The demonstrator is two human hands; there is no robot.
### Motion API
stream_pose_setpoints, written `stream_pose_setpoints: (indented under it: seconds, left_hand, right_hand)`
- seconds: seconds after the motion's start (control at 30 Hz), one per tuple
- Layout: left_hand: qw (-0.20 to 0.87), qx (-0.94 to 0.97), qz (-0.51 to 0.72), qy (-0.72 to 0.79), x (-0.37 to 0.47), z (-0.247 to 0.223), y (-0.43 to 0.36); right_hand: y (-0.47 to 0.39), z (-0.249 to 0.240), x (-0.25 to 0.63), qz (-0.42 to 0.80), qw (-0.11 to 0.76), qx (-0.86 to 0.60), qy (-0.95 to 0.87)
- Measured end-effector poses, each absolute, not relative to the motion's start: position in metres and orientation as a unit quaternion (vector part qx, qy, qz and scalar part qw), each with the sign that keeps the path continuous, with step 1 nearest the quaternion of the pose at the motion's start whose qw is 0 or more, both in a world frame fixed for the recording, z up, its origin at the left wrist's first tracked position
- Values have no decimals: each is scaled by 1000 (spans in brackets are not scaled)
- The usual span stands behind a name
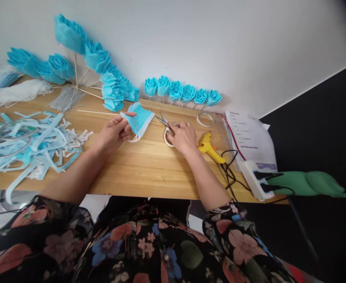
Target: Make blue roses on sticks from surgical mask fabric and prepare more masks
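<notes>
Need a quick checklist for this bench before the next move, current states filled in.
1. Left hand has hold of the blue mask: ok.
2. Right hand at the scissors handles: ok; firmness of grip: cannot tell.
3. Scissor blades closed: not ok, tips slightly apart.
4. Yellow glue gun cool: cannot tell.
5. Black cord tidy: not ok, looped.
6. Scraps within the table edge: not ok, one strip overhangs.

No words or numbers can be read; the printed sheet [253,139] toward the right end of the wooden desk [149,169] bears several short rows of dark type, one bolder than the others, too small and blurred to make out
</notes>
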State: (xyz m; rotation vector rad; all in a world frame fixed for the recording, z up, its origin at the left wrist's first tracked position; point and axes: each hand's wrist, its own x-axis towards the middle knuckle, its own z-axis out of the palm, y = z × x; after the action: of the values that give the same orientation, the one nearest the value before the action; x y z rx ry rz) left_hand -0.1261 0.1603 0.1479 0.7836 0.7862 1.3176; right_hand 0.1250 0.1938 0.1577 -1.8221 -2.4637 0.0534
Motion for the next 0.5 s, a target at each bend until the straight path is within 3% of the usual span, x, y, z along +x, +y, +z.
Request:
stream_pose_setpoints:
  seconds: [0.07, 0.17, 0.27, 0.37, 0.5]
  left_hand:
    - [655, 333, 587, 340, -127, 151, 160]
    - [662, 317, 591, 335, -126, 156, 158]
    - [669, 307, 591, 330, -125, 160, 156]
    - [676, 306, 584, 329, -125, 162, 154]
    - [696, 318, 556, 326, -127, 162, 152]
  right_hand:
    - [190, 163, 127, 16, 50, -596, -801]
    - [182, 176, 125, 71, 137, -583, -798]
    - [176, 184, 111, 358, 212, -526, -741]
    - [172, 175, 85, 710, 170, -424, -536]
    - [167, 154, 51, 848, 234, -361, -309]
